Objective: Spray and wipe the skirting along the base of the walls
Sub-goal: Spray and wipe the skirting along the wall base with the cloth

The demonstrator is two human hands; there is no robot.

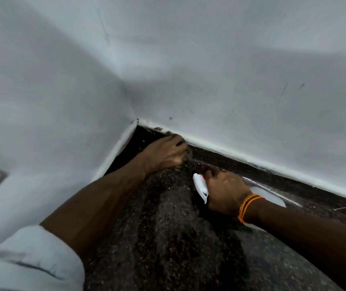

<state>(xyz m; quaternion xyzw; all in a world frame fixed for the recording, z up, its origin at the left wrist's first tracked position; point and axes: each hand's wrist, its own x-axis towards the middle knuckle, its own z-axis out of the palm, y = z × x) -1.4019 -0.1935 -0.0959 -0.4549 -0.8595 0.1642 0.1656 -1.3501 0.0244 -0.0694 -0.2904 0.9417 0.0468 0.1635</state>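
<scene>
Walls: two, pale. Left wall and right wall meet in one corner, upper middle of the view.
Floor: one, dark speckled stone, fills the lower middle.
Skirting: two dark runs. Long run lies at the foot of the right wall, long axis slanting from the corner down to the right edge. Short run lies under the left wall.
Sleeve: one, pale, on the left arm.
Left grip: curled round the cloth, pressed to the long run just short of the corner. The nearer of the two to the corner.
Right grip: wrapped round the neck of the bottle, low over the floor, near the left one and further from the corner.
Bottle: one. White spray head toward the corner, clear body trailing right behind the wrist, long axis roughly along the skirting.
Cloth: one, grey, bunched, mostly hidden under the fingers, touching the skirting.
Wristband: one, orange thread, on the right wrist.
Relation that matters: likely a wipe along the run, not across it. Unwiped length lies to the right, away from the corner. Cannot tell whether the surface is wet.
</scene>
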